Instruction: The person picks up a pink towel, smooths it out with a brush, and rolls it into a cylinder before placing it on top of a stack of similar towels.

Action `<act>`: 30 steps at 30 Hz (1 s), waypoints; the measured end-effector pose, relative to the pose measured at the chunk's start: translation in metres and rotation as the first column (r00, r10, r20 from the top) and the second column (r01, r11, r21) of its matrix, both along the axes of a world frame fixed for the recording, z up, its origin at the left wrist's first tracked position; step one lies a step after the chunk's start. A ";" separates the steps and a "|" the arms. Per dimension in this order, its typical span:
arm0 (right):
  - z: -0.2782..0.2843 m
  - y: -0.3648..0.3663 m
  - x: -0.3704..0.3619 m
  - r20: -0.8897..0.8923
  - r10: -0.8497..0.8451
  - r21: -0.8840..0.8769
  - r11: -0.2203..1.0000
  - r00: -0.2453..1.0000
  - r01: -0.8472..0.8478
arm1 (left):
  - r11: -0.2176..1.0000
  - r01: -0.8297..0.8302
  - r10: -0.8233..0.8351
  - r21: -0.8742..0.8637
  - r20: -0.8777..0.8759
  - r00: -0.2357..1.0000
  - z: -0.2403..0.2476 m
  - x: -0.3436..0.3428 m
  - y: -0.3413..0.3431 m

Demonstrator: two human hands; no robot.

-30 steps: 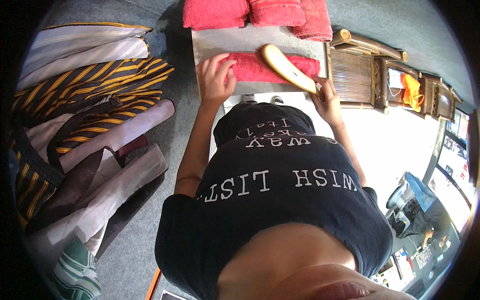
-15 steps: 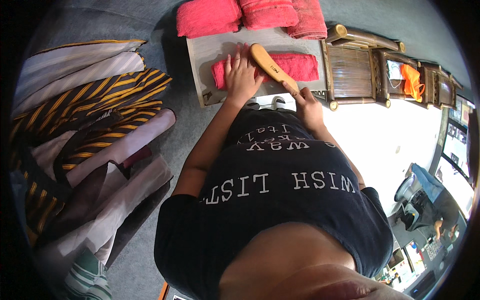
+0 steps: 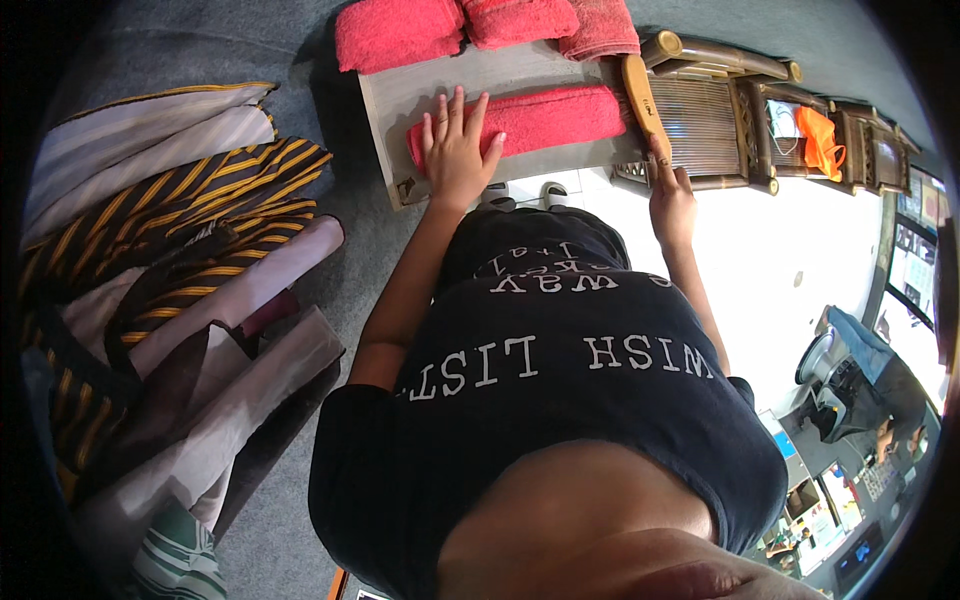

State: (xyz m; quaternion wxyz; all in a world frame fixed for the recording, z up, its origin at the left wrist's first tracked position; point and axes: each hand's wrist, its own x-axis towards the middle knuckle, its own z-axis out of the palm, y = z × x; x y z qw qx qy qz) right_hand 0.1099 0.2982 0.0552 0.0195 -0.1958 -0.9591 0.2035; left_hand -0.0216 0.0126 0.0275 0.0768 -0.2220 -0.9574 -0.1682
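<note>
My left hand (image 3: pixel 455 145) lies flat, fingers spread, on the left end of a folded red towel (image 3: pixel 560 115) that rests on a grey board (image 3: pixel 400 95). My right hand (image 3: pixel 670 190) grips the handle end of a long wooden brush (image 3: pixel 640 95) at the right end of the towel. The brush points away from me, beside the towel's right edge. My black printed shirt fills the lower middle of the view.
Several more folded red towels (image 3: pixel 400 30) lie beyond the board. A bamboo rack (image 3: pixel 720 110) with an orange cloth (image 3: pixel 820 140) stands at the right. Striped yellow-and-black and pale fabrics (image 3: pixel 180 230) are piled at the left on grey carpet. White floor lies right.
The brush has moved from lying across the middle of the towel to its right end. My left hand slid left along the towel and spread flat.
</note>
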 end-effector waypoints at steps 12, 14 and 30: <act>0.005 -0.069 0.003 -0.272 0.405 -0.143 0.880 0.873 -0.453 | 0.979 -0.200 0.197 0.038 0.077 0.977 -0.019 0.003 -0.048; -0.001 -0.081 -0.012 -0.250 0.567 -0.189 0.766 0.785 -0.614 | 0.977 -0.206 0.203 0.046 0.058 0.977 -0.022 0.007 -0.046; -0.015 -0.043 0.009 -0.036 0.082 0.124 0.989 0.996 -0.076 | 0.981 -0.092 0.083 0.171 0.059 0.995 -0.022 0.015 -0.060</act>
